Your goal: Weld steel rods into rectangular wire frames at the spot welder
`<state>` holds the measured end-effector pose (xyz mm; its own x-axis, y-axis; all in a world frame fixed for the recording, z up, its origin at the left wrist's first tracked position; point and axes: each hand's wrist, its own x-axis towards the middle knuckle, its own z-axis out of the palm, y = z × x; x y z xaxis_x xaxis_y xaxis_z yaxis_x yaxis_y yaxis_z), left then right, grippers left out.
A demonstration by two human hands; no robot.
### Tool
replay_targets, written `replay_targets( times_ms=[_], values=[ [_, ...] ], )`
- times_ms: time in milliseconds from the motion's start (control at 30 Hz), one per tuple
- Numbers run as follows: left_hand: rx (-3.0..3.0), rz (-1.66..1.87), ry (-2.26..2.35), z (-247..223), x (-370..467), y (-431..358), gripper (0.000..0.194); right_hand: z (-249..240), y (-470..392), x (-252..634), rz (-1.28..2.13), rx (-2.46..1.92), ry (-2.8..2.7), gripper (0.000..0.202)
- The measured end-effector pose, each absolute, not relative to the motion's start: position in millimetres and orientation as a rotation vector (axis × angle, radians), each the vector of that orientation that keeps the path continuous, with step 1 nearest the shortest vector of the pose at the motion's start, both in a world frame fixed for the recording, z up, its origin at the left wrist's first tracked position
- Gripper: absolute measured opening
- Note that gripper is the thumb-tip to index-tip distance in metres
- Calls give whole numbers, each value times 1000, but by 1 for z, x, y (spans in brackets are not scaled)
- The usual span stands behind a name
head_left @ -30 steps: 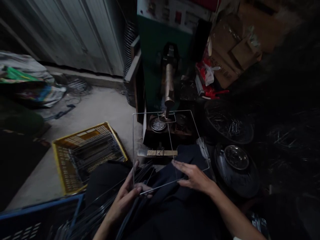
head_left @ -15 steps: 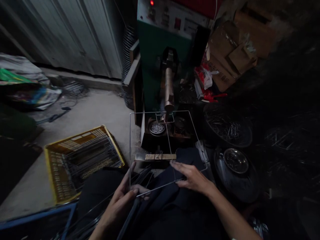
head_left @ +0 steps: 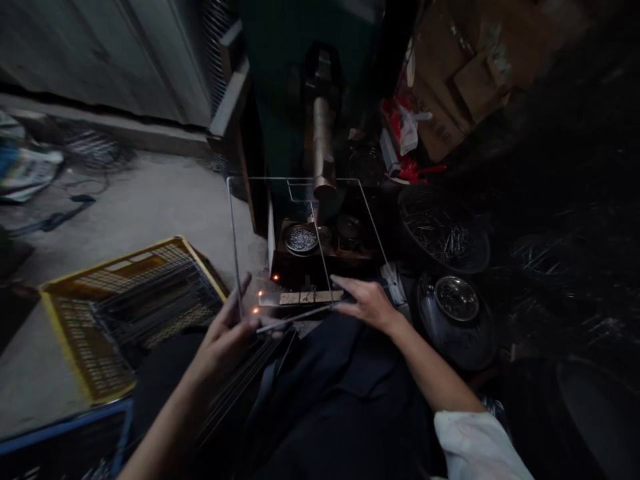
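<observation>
A thin rectangular wire frame (head_left: 233, 230) is held up in front of a machine, with a middle rod and a small bracket at its far edge. My left hand (head_left: 231, 327) grips its near left corner, thumb on top. Around the near bar, by the middle rod, my right hand (head_left: 364, 303) is closed with its index finger stretched along. The frame's far edge crosses the machine's copper-coloured arm (head_left: 323, 143). Below lies a round dish of small metal pieces (head_left: 301, 238). Orange sparks (head_left: 260, 293) glow near my left fingers.
A yellow crate (head_left: 65, 333) with wire parts stands at the left, a blue crate (head_left: 120, 437) nearer. At the right are a basin of metal pins (head_left: 445, 233) and a metal bowl (head_left: 456, 299). Cardboard boxes (head_left: 450, 87) stand at the back right.
The wire frame and both hands have risen in the view, and the frame's far edge is higher against the machine arm. Orange sparks have appeared. The view has shifted.
</observation>
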<state>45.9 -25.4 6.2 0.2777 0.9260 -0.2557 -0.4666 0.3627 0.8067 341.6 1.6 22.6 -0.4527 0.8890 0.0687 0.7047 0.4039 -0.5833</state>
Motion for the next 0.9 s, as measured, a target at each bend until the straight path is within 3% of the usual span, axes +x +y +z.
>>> replay_targets(
  times_ms=[167, 333, 900],
  values=[
    [799, 1095, 709, 0, 28, 67, 100, 36, 82, 337, 484, -1355, -2220, 45],
    [861, 1087, 660, -3, 19, 120, 99, 40, 129, 335, 397, -1322, -2187, 41],
    [925, 1033, 667, 6, 21, 155, 101, 30, 151, 336, 354, -1306, -2060, 37]
  ],
)
